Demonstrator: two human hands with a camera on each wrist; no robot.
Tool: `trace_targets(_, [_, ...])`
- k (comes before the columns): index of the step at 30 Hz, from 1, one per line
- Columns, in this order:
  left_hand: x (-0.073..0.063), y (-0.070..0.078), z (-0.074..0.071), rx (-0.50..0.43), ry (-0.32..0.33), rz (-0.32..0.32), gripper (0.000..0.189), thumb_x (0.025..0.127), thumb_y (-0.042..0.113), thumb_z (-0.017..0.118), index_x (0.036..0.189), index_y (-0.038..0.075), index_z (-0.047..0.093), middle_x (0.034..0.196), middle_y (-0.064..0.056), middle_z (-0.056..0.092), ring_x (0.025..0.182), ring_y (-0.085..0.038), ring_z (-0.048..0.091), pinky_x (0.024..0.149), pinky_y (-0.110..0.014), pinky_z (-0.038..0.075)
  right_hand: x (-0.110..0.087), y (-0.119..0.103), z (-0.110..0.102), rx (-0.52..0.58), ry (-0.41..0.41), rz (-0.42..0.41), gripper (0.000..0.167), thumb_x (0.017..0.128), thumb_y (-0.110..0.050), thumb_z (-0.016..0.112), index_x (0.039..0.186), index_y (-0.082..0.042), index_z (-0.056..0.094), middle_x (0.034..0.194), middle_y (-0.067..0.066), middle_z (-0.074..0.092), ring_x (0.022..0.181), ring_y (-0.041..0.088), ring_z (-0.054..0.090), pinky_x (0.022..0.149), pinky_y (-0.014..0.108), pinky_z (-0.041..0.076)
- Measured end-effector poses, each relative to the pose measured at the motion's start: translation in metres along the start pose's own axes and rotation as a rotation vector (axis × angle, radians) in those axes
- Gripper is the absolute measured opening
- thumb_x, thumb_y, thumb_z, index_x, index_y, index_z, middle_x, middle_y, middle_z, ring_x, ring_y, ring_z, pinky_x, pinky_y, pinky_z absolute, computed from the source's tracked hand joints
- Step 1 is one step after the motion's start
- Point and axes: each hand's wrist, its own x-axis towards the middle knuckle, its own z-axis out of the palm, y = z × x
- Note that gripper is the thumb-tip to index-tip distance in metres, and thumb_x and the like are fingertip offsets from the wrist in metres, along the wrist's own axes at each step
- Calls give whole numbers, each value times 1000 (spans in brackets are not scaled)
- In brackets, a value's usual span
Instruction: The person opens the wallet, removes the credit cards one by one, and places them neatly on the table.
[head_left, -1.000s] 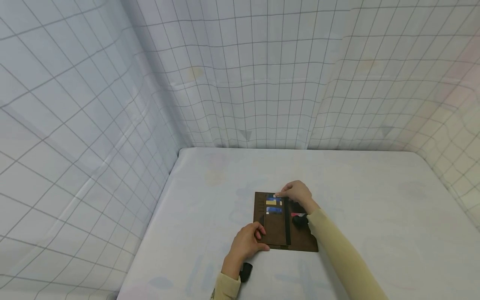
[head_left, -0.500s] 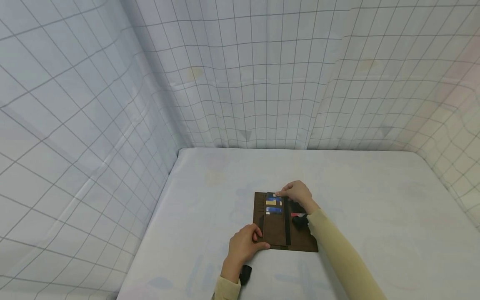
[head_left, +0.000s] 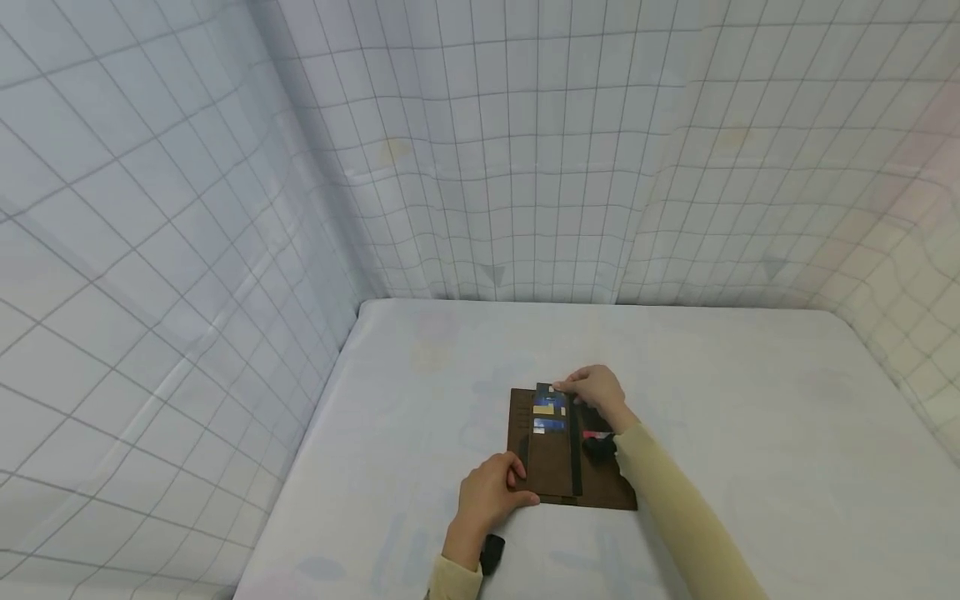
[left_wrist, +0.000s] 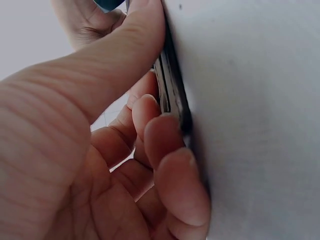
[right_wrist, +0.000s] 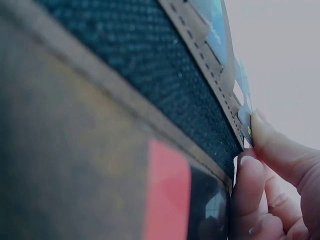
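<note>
A brown leather wallet (head_left: 551, 468) lies spread flat on the white table, with cards in its slots. My left hand (head_left: 483, 493) grips its near left corner, thumb along the near edge and fingers curled at the left side. At the far edge, my right hand (head_left: 600, 389) pinches a dark card (head_left: 544, 389) between thumb and index finger. That card pokes slightly past the wallet's far edge. Below it sit a yellowish card (head_left: 546, 410) and a blue card (head_left: 549, 426). A pink-edged card (right_wrist: 167, 190) shows in the right panel, beside the dark woven strip (right_wrist: 145, 65).
The white-covered table (head_left: 720, 400) extends on all sides of the wallet. White grid-patterned curtains (head_left: 525, 167) enclose its back and sides. A black device (head_left: 492, 554) is on the left wrist and another (head_left: 600, 446) on the right.
The dark card at the far edge has risen a little out of its slot. My left hand has shifted slightly left, and the head view has tilted slightly.
</note>
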Motion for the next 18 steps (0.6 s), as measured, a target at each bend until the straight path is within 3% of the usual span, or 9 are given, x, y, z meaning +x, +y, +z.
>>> trace_targets(9, [-1,0,0,-9,10,-12,35,68,36,85,82,19,58,67,9,45,53,-6,38,49,-27,34,5,9,4,51,12,-26,38,79,-42,76,92,-7,70,77,3,65,62,16,60,53,29,43])
trace_targets(18, [0,2,1,-5,10,-11,36,67,37,85,82,20,57,66,11,43,53,-6,38,50,-27,34,7,9,-3,157,-70,-46,28,80,-29,78,94,-5,73,84,4,66,62,17,58,56,29,46])
